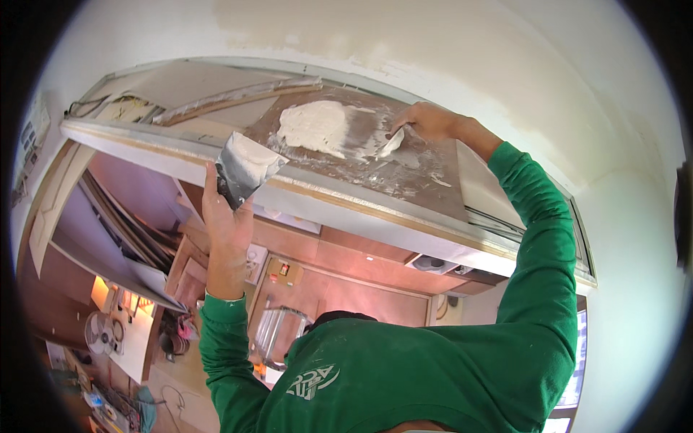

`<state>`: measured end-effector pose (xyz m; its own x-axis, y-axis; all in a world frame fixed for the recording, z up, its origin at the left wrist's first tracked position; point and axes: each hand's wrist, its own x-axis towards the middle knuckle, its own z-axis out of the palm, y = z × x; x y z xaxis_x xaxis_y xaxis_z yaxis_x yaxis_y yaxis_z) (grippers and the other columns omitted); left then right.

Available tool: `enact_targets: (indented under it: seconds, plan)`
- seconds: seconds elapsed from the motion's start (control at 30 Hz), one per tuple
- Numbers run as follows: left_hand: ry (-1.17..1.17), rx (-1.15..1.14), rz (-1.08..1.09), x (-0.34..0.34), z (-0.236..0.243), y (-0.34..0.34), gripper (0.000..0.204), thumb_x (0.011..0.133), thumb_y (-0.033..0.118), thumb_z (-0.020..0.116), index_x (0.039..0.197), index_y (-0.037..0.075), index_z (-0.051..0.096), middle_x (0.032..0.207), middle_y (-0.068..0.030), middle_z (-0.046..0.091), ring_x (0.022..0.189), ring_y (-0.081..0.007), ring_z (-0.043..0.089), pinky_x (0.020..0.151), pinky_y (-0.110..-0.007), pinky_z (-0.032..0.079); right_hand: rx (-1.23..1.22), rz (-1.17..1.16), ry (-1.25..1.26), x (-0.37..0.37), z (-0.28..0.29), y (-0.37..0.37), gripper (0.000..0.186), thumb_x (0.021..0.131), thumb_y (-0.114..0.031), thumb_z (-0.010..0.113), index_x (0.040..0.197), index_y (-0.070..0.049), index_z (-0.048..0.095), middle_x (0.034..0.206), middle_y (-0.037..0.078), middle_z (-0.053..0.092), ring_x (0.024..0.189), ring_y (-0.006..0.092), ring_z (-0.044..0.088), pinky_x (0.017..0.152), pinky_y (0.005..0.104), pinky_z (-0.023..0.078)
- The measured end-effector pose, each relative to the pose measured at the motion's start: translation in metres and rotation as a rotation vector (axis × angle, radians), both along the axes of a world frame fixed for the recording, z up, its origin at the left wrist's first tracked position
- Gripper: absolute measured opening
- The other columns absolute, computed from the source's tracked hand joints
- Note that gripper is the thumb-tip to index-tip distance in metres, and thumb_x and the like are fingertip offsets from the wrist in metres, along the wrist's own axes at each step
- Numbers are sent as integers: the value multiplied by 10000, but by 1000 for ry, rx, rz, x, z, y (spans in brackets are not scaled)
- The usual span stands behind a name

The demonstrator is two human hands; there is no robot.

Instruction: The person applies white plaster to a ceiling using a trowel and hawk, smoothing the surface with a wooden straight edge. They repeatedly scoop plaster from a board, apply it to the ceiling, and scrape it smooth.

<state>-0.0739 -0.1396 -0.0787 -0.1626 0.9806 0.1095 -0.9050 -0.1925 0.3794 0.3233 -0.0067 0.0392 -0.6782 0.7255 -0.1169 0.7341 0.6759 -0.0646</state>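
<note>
- The left hand point(227, 225), raised at the front of the long ledge point(155, 143), is closed around the lower edge of a broad putty blade point(250, 167); its paste-coated face turns upward, presumably so the load does not slide off.
- The right hand point(427, 121) reaches over the ledge, fingers pinched around what looks like a small scraper point(391, 143), mostly hidden by the grip; its white-smeared end meets or hovers just above the board, and I cannot tell which.
- The white paste point(314, 125) lies in a thick patch on the brown board point(440, 189), left of the scraper, with thin streaks trailing toward it; the board probably serves as a mixing surface, keeping the paste within reach of both hands.
- The board lies flat on top of the ledge, likely because that puts it at working height beside the curved plaster surface point(491, 54).
- A long wooden strip point(242, 101) rests to the board's left, its far end near the paste, seemingly laid aside to leave the middle free.
</note>
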Motion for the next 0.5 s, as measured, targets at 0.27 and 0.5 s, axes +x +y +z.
enact_targets:
  seconds: [0.27,0.5]
  plan:
    - [59,29,-350,83,42,59,336,934,319,536,1105,30,557,1093,-75,631,1021,-224,607,889,-383,505,146,-186,1014,42,17,-53,340,891,21,481,1227,47,520,1047,77,640,963,123,552,872,266,429]
    - [-24,-183,-626,184,75,62,428,960,419,444,1058,17,556,1021,-74,644,963,-223,628,805,-367,546,470,3,1112,-4,24,-154,444,812,60,510,1248,-18,533,1155,96,612,992,168,571,856,278,453]
